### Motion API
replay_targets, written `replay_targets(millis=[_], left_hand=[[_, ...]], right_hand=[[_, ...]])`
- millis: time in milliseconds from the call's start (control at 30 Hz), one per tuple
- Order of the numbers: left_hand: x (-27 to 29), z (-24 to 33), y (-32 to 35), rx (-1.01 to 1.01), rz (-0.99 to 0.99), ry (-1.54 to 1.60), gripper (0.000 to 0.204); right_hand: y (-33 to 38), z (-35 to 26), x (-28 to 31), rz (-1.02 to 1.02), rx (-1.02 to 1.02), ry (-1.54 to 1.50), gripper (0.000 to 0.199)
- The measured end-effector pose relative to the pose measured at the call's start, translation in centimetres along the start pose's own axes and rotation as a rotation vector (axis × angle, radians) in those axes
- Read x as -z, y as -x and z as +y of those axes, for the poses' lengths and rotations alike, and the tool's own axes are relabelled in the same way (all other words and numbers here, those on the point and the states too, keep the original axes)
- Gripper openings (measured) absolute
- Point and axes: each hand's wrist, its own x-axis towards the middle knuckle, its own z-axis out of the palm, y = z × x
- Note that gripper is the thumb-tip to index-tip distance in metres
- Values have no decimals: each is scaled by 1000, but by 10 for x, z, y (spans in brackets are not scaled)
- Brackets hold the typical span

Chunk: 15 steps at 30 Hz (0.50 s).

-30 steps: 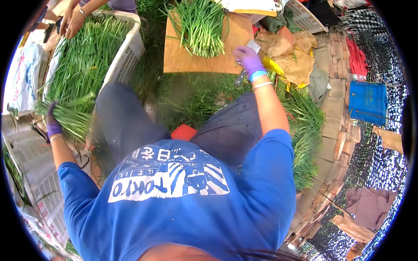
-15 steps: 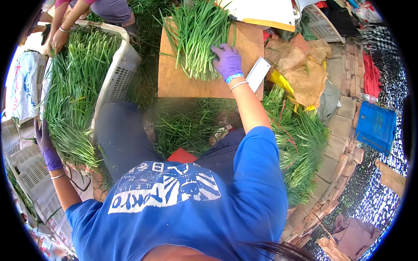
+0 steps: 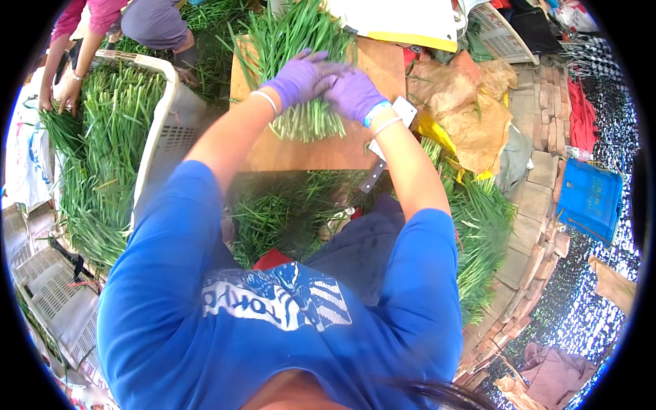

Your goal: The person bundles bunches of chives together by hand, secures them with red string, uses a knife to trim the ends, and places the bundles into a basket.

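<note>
A thick bundle of garlic chives (image 3: 307, 126) lies on a wooden board (image 3: 256, 154), its pale cut ends toward me. My left hand (image 3: 301, 78), in a purple glove, rests across the top of the bundle with its fingers stretched out. On the bundle's right side, my right hand (image 3: 353, 94), also gloved, has its fingers curled against the stalks and nearly meets the left. Beside my right wrist is a knife with a wide pale blade (image 3: 404, 113). Its dark riveted handle (image 3: 372, 176) sticks out past the board's near edge.
A white plastic crate (image 3: 152, 140) full of chives stands at the left, with another person's hands (image 3: 68, 92) at its far end. More chives (image 3: 482, 239) are heaped right of my legs. Brown paper (image 3: 461, 96) and a blue crate (image 3: 589, 199) lie farther right.
My left hand has come from beside the left crate to the bundle. My right hand stays at the bundle. The knife's handle now shows. The other person's hands have shifted lower along the crate.
</note>
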Motion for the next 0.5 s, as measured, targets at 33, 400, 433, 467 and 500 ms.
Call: replay_targets(millis=[33,400,433,467,500], left_hand=[[-24,-3,2,-22,-7,-184,38],[-29,9,-3,123,-47,-202,32],[-29,9,-3,128,-43,-213,32],[-29,8,-4,121,-29,-216,32],[-30,8,-4,114,-15,-213,32]], right_hand=[[12,0,-7,-14,17,66,12],[56,-26,5,-209,116,-472,10],[63,-35,8,-283,120,-547,12],[76,-50,6,-230,287,-763,13],[91,-72,6,-170,453,-976,15]])
